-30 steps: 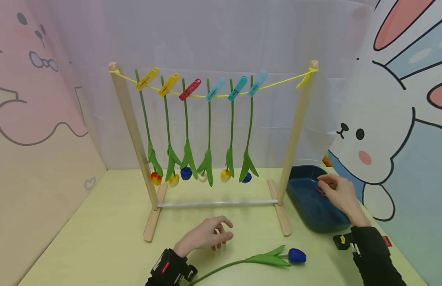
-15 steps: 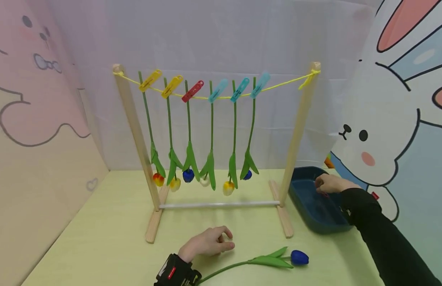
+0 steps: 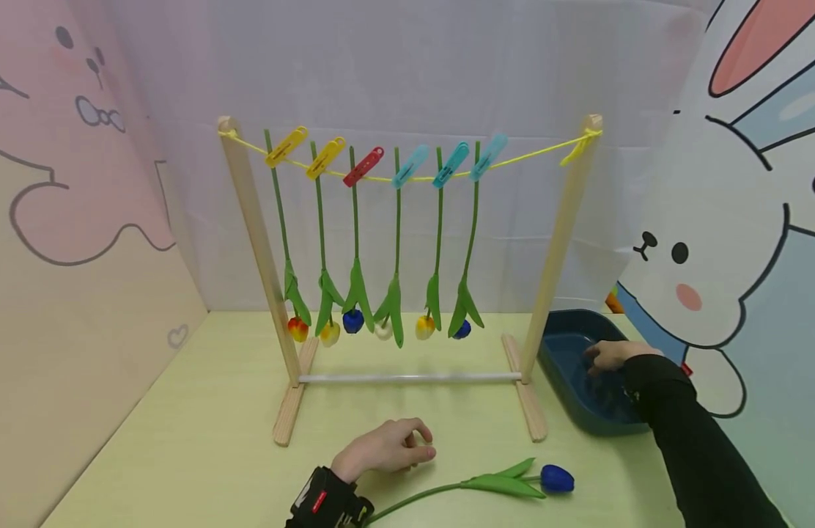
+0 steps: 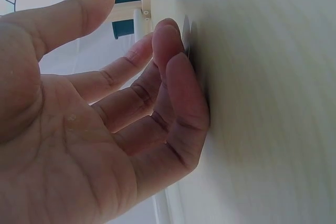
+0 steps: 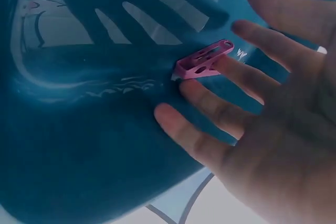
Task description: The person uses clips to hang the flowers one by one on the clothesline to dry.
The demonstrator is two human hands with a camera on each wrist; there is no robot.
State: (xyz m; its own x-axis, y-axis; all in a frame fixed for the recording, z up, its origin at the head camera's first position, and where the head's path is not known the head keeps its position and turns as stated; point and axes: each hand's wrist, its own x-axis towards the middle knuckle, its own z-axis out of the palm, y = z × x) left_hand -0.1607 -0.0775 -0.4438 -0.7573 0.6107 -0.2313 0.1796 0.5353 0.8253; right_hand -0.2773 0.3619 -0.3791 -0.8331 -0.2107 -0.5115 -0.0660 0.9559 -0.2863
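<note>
My right hand (image 3: 608, 356) is down inside a dark blue plastic bin (image 3: 595, 414). In the right wrist view its fingers are spread and fairly straight, and the middle ones touch or nearly touch a pink clothespin (image 5: 202, 61) lying on the bin's bottom. My left hand (image 3: 386, 446) rests on the table with loosely bent fingers; the left wrist view shows nothing in its grasp. Just in front of it lies a blue artificial tulip (image 3: 503, 484), its bloom pointing right and its stem end cut off by the frame edge.
A wooden rack (image 3: 555, 242) carries a yellow string (image 3: 533, 152) with several tulips hanging upside down. Yellow, red and light-blue clothespins (image 3: 363, 166) hold their stems. A white bar (image 3: 407, 378) joins the rack's feet. The bin stands right of the rack on the pale table (image 3: 183, 440).
My right hand has gone from above the bin down into it, and its fingers have spread by the clothespin. My left hand stays put. The head view has shifted slightly.
</note>
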